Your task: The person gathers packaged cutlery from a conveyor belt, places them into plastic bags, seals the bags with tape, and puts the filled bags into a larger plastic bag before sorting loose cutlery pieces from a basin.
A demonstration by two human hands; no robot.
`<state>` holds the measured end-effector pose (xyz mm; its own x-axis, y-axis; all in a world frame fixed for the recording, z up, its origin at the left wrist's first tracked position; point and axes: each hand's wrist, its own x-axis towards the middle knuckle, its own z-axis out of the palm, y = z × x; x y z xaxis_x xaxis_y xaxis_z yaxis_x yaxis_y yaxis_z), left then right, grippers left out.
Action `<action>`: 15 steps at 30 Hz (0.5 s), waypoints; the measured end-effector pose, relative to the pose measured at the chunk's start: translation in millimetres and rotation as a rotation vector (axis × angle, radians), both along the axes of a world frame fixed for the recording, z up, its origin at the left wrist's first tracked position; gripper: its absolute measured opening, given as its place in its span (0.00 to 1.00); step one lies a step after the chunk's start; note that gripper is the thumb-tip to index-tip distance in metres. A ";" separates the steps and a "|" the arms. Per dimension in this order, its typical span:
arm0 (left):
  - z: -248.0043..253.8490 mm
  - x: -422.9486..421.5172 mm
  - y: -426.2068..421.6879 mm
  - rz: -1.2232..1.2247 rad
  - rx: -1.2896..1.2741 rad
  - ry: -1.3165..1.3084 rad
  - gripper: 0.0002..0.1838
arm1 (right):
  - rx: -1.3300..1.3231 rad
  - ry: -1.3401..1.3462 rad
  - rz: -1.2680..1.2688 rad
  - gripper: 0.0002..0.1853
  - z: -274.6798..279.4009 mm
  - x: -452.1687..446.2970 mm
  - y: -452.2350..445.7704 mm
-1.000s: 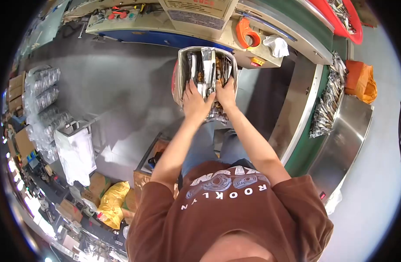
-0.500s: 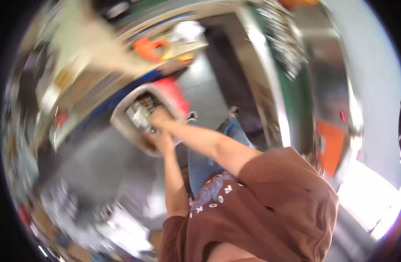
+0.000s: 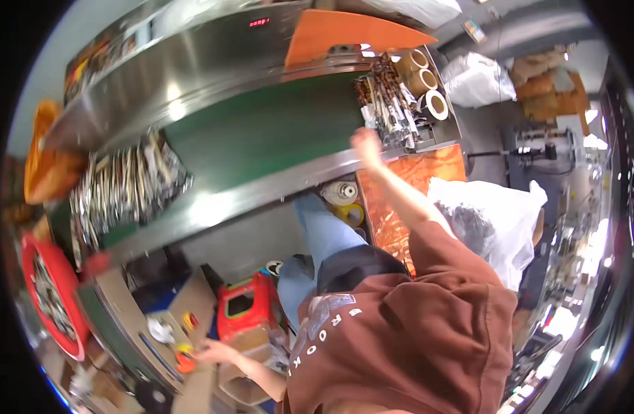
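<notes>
My right hand is closed at the front edge of the green-topped bench, beside a pile of slim clear-wrapped packets. What its fingers hold, if anything, is hidden. Low on the left, my left hand stretches its fingers towards an orange tape dispenser. The fingertips are at the dispenser or very close; I cannot tell whether they touch it. A second, wider row of wrapped packets lies at the bench's left end.
Tape rolls stand at the bench's right end. A red bin is by my legs, near open cardboard. A filled white plastic bag sits on the right. A round red tray with small parts is far left.
Both hands have left the container with small items where they were together. They are now far apart, right at the bench and left by the tape dispenser. My view has turned towards the bench.
</notes>
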<state>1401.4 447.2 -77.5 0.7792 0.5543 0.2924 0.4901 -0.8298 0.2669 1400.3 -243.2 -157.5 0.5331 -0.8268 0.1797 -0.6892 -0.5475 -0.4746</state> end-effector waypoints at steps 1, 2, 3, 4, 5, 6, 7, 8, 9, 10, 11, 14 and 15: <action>2.8 51.5 -48.0 -0.230 -0.173 0.028 0.25 | -0.009 -0.047 -0.186 0.10 24.5 -11.1 -60.0; -5.0 94.1 -113.5 -0.387 -0.498 -0.060 0.22 | -0.096 -0.146 -0.224 0.12 19.3 -22.8 -124.7; -9.7 133.9 -176.3 -0.630 -0.552 0.056 0.21 | -0.149 -0.099 -0.196 0.16 23.0 -29.9 -175.2; -17.1 162.3 -253.0 -0.604 -0.744 0.233 0.21 | -0.202 -0.048 -0.162 0.20 30.3 -31.6 -214.8; -53.5 182.6 -307.3 -0.706 -0.769 0.368 0.22 | -0.153 0.003 -0.099 0.25 37.6 -26.0 -240.5; -89.5 188.8 -377.1 -0.738 -0.962 0.408 0.25 | -0.102 0.053 -0.033 0.30 37.9 -21.0 -264.0; -135.7 195.2 -441.5 -0.857 -0.946 0.619 0.30 | 0.026 0.198 0.005 0.41 6.8 -26.1 -299.0; -106.7 185.3 -527.4 -0.938 -0.991 0.788 0.35 | 0.195 0.314 0.034 0.49 14.0 -19.3 -310.1; -124.1 169.4 -590.4 -1.005 -1.097 0.896 0.38 | 0.325 0.385 -0.010 0.51 6.5 -18.9 -325.3; -114.0 148.8 -650.2 -1.065 -1.090 0.879 0.42 | 0.456 0.455 -0.051 0.54 -1.5 -15.5 -336.9; -112.6 135.8 -696.4 -1.239 -0.877 0.887 0.47 | 0.522 0.439 -0.064 0.57 1.2 -9.3 -337.1; -104.1 95.5 -790.2 -1.162 -0.981 1.036 0.56 | 0.533 0.409 -0.069 0.58 0.0 -0.9 -335.9; -103.0 81.3 -811.5 -1.108 -0.833 1.072 0.61 | 0.542 0.432 -0.107 0.58 -1.0 2.9 -332.8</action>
